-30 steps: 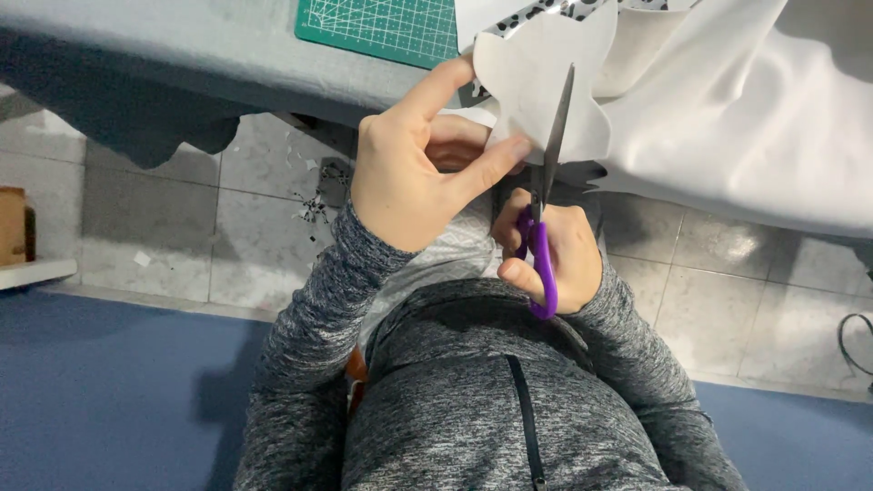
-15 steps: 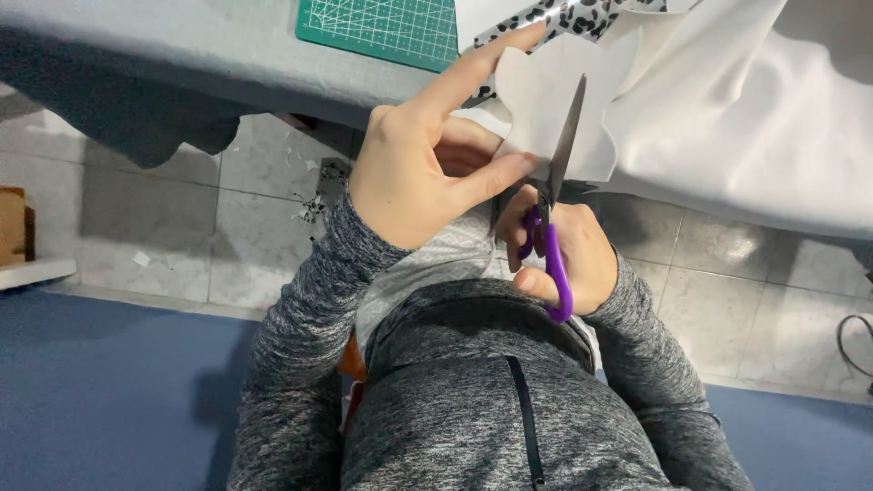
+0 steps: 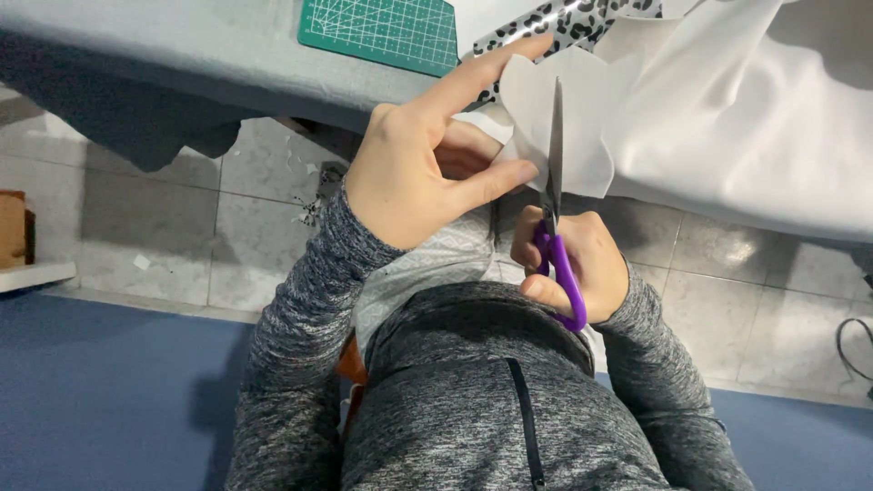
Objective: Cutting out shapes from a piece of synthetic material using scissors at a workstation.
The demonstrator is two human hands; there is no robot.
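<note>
My left hand (image 3: 420,164) pinches a white cut-out sheet (image 3: 587,118) with scalloped edges, thumb under it and index finger stretched along its top edge. My right hand (image 3: 575,259) grips purple-handled scissors (image 3: 555,227), whose blades point up into the white sheet near its middle. A strip with a black and white leopard pattern (image 3: 582,18) shows just behind the sheet. Both hands work below the table's front edge, above my lap.
A grey table (image 3: 182,45) carries a green cutting mat (image 3: 382,32) at the top. White cloth (image 3: 764,118) hangs down on the right. Below are grey floor tiles with small scraps (image 3: 309,205), a blue mat (image 3: 109,391) and a wooden box (image 3: 14,227) at left.
The white sheet has turned in my left hand and my index finger has stretched out along it. The scissors shifted slightly right, then settled with the blades deeper in the sheet.
</note>
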